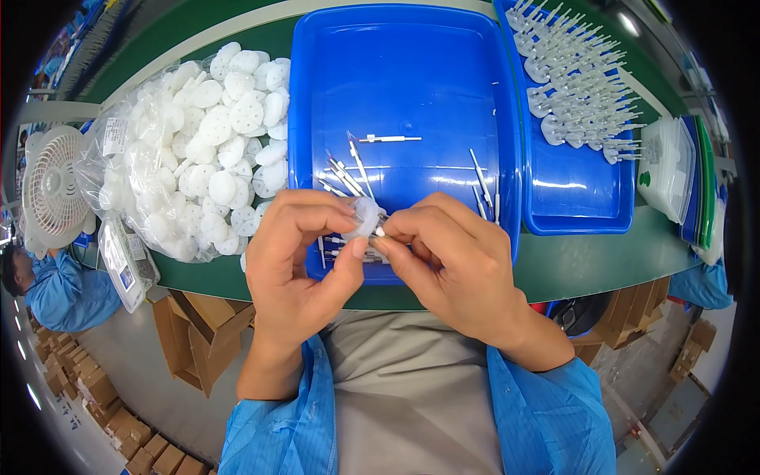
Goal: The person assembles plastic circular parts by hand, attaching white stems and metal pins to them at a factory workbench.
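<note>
My left hand (pixel 305 257) pinches a translucent white plastic disc (pixel 365 215) between thumb and fingers. Close against it, my right hand (pixel 453 257) is closed on a small white-and-dark stick-like part (pixel 380 230), mostly hidden by the fingertips. Both hands meet over the near edge of a large blue tray (pixel 408 87). Inside that tray lie several thin white rods with metal ends (pixel 348 176), and one rod (pixel 390 138) rests apart near the middle. More rods show beneath my hands, partly covered.
Left of the tray, a clear bag (pixel 119 162) spills many white discs (pixel 224 186) onto the green table (pixel 566 265). A second blue tray (pixel 574 218) at right holds rows of discs with upright rods (pixel 578 87). A fan (pixel 54 186), plastic boxes (pixel 663 170) and cartons (pixel 198 336) stand around.
</note>
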The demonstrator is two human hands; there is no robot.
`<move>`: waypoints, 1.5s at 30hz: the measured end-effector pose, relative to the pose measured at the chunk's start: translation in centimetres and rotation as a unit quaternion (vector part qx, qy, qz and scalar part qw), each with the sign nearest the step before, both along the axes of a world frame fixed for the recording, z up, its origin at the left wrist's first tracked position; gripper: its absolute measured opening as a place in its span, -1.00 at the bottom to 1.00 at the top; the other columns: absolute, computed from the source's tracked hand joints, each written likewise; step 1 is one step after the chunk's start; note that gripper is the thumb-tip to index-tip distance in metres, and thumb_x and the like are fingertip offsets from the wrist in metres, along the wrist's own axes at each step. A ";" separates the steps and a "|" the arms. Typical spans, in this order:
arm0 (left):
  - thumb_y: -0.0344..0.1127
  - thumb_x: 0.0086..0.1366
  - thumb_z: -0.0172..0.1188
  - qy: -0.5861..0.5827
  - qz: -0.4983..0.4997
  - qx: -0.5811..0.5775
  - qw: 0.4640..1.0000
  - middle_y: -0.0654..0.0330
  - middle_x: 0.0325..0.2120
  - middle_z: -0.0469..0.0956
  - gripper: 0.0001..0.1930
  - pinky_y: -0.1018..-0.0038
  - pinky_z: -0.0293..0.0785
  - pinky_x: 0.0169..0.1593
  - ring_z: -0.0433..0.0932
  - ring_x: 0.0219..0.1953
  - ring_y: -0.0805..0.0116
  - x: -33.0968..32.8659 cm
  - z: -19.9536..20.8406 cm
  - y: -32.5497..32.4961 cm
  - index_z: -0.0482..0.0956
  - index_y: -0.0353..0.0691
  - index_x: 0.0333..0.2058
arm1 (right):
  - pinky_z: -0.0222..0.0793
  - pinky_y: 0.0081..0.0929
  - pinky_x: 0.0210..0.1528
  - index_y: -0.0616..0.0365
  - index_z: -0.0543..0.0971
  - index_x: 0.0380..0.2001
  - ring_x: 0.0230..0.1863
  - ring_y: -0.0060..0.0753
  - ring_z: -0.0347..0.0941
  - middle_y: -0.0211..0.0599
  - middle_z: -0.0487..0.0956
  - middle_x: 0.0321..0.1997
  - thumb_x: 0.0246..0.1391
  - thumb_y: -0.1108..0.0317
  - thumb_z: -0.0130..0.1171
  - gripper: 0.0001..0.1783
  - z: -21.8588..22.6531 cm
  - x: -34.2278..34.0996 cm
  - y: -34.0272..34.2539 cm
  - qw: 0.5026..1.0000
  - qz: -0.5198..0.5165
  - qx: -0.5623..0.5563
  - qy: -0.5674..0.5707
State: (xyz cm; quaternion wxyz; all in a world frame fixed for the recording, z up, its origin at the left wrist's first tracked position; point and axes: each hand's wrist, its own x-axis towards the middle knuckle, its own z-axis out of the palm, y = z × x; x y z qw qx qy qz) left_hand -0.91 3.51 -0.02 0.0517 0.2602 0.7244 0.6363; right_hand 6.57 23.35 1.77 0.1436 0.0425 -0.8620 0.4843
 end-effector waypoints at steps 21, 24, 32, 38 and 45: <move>-0.62 0.18 0.52 0.176 0.038 -0.061 0.982 -0.10 0.04 0.71 -0.70 0.31 0.83 -0.01 0.82 0.00 0.07 0.1 0.9 0.3 0.85 -0.36 -0.08 | 0.59 -0.36 -0.39 0.26 0.73 -0.15 -0.37 -0.28 0.68 -0.18 0.68 -0.27 0.18 0.62 0.55 -0.79 -0.6 0.5 -0.6 0.998 -0.004 -0.027 0.053; -0.62 0.18 0.53 0.196 0.041 -0.042 0.979 -0.08 -0.01 0.73 -0.70 0.26 0.81 0.04 0.80 0.04 0.06 0.0 0.4 0.1 0.85 -0.35 -0.08 | 0.59 -0.36 -0.39 0.26 0.73 -0.14 -0.38 -0.26 0.68 -0.16 0.70 -0.26 0.17 0.63 0.55 -0.78 -0.5 0.5 -0.4 0.998 -0.007 -0.038 0.047; -0.60 0.33 0.53 -0.022 0.070 0.031 0.997 0.04 -0.18 0.77 -0.70 0.46 0.58 -0.05 0.68 -0.11 0.35 1.2 0.6 0.1 0.73 -0.43 0.01 | 0.62 -0.22 -0.20 0.13 0.74 0.09 -0.21 -0.10 0.68 -0.24 0.62 -0.16 0.24 0.44 0.43 -0.65 -0.2 -0.4 2.1 0.996 0.046 0.063 0.054; -0.53 0.41 0.49 -0.057 0.046 0.000 0.997 0.03 -0.03 0.76 -0.59 0.47 0.56 -0.03 0.68 -0.10 0.39 0.9 1.4 0.2 0.65 -0.41 0.18 | 0.67 -0.15 -0.09 0.03 0.72 0.17 -0.13 -0.07 0.73 -0.19 0.75 -0.07 0.06 0.27 0.63 -0.43 -0.2 0.0 5.2 0.982 -0.059 0.174 0.047; -0.34 0.36 0.56 0.208 0.188 -0.379 0.882 0.01 0.24 0.61 -0.50 0.14 0.41 0.38 0.52 0.29 0.00 -3.6 1.1 -5.2 0.69 -0.25 0.24 | 0.34 -0.65 -0.35 0.26 0.73 0.22 -0.40 -0.73 0.47 -0.42 0.77 -0.18 0.19 0.57 0.58 -0.49 0.0 0.9 13.4 0.951 -0.246 0.157 -0.097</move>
